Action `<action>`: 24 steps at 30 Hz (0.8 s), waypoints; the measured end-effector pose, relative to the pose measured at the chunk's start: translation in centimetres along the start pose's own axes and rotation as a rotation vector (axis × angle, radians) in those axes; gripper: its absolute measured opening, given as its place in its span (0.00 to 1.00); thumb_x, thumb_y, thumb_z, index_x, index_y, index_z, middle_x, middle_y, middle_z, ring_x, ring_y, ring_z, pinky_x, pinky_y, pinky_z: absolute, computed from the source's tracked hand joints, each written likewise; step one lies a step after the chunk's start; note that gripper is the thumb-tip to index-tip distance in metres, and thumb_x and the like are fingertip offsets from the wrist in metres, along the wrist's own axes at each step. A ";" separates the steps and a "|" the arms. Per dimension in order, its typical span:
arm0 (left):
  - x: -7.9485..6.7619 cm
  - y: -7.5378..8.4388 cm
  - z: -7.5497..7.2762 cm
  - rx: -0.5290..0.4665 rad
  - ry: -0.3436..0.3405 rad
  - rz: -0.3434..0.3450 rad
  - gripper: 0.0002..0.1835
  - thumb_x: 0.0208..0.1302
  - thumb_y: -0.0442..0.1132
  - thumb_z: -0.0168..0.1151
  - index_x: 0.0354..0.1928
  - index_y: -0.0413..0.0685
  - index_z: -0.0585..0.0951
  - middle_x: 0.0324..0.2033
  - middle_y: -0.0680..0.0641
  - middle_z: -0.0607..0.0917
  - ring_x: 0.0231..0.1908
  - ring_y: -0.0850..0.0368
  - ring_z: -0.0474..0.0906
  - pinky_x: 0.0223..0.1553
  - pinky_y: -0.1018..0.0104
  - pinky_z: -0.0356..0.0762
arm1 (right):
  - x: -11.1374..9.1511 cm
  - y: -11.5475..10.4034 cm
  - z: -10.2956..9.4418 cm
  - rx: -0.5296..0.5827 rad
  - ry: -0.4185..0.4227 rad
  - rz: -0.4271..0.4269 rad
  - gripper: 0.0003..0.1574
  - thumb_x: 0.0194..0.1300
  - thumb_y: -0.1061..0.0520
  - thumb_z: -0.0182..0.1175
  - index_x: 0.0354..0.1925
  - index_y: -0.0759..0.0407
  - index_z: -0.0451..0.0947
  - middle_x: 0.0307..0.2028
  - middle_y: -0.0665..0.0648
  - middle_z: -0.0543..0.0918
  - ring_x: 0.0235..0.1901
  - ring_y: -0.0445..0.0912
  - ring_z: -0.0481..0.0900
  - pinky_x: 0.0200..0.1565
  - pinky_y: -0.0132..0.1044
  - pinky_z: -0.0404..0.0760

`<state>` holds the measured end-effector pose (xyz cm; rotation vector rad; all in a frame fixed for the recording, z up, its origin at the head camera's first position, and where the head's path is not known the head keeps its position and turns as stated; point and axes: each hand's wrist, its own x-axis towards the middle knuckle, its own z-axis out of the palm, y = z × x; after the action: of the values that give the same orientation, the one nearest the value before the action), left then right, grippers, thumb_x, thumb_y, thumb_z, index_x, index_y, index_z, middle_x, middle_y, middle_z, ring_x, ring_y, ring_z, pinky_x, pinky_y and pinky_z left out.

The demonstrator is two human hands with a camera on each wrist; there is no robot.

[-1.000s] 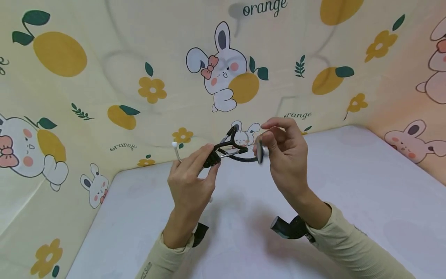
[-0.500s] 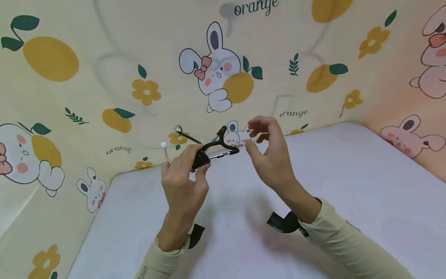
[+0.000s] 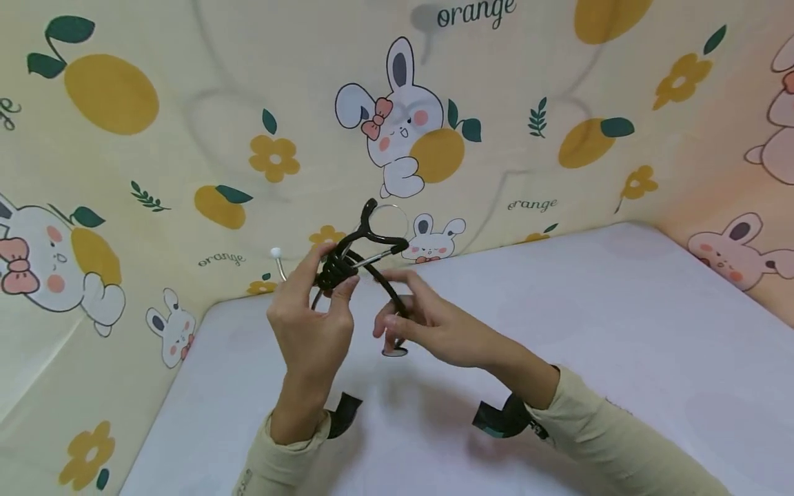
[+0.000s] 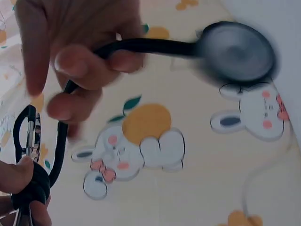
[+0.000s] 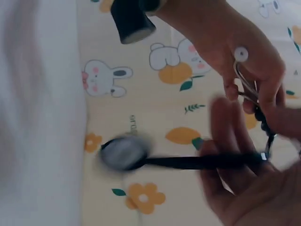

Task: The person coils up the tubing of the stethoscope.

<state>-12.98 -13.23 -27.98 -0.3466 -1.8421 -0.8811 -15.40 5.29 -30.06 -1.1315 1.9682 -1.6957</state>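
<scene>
My left hand [image 3: 313, 331] holds a black stethoscope [image 3: 337, 270] above the table, thumb and fingers pinching where its tubing is wound in a tight coil around the metal ear tubes. The forked end of the tubing points up and away. A white eartip [image 3: 276, 253] pokes out behind the left hand. From the coil, a free length of tubing [image 3: 386, 284] bends down to my right hand [image 3: 443, 327], whose curled fingers and thumb grip it. Just beyond those fingers hangs the round chest piece [image 4: 240, 52], blurred in both wrist views.
A white table [image 3: 595, 317] lies under both hands. Behind it rises a cream cloth backdrop [image 3: 298, 55] printed with rabbits, oranges and flowers. Each wrist carries a black strapped mount [image 3: 504, 417] near the sleeve cuff.
The right hand first held the chest piece, then was off it while the tube swung left behind the left hand. Now it is lower and grips the tubing, chest piece hanging down.
</scene>
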 end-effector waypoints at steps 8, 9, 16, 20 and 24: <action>1.0 -1.9 -0.6 0.123 0.105 -0.037 0.20 0.56 0.30 0.72 0.52 0.39 0.82 0.42 0.40 0.89 0.25 0.48 0.78 0.41 0.53 0.62 | -1.1 -1.8 -0.6 0.024 -0.008 -0.200 0.21 0.81 0.51 0.36 0.60 0.59 0.66 0.56 0.60 0.79 0.48 0.52 0.82 0.57 0.44 0.76; 1.0 -2.1 -0.6 0.130 0.101 -0.047 0.20 0.56 0.30 0.72 0.53 0.39 0.82 0.42 0.40 0.89 0.26 0.47 0.77 0.42 0.52 0.62 | -1.2 -2.0 -0.7 0.077 -0.018 -0.233 0.22 0.79 0.52 0.35 0.60 0.60 0.66 0.58 0.60 0.79 0.50 0.52 0.82 0.56 0.44 0.76; 0.0 -1.6 0.6 0.165 -0.003 -0.009 0.21 0.56 0.30 0.72 0.53 0.41 0.82 0.42 0.41 0.89 0.28 0.48 0.80 0.38 0.53 0.64 | -1.5 -2.2 -1.5 0.231 0.003 -0.451 0.34 0.63 0.71 0.40 0.65 0.54 0.65 0.66 0.52 0.76 0.52 0.49 0.84 0.54 0.39 0.77; -0.3 -1.1 1.1 0.173 -0.022 0.029 0.22 0.55 0.30 0.73 0.53 0.41 0.82 0.42 0.42 0.89 0.28 0.49 0.80 0.37 0.55 0.62 | -1.5 -2.1 -1.5 0.152 0.119 -0.520 0.19 0.76 0.63 0.49 0.63 0.59 0.69 0.57 0.51 0.83 0.45 0.46 0.86 0.48 0.34 0.78; -0.5 -0.6 1.3 0.194 -0.056 0.051 0.22 0.54 0.31 0.74 0.52 0.42 0.82 0.44 0.44 0.89 0.28 0.51 0.80 0.35 0.58 0.59 | -1.5 -1.9 -1.3 -0.071 0.368 -0.532 0.18 0.71 0.52 0.59 0.46 0.67 0.78 0.40 0.43 0.84 0.36 0.41 0.80 0.40 0.31 0.78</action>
<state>-13.99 -12.69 -28.97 -0.2970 -1.9435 -0.6578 -14.61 7.27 -28.33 -1.5689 2.0689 -2.2508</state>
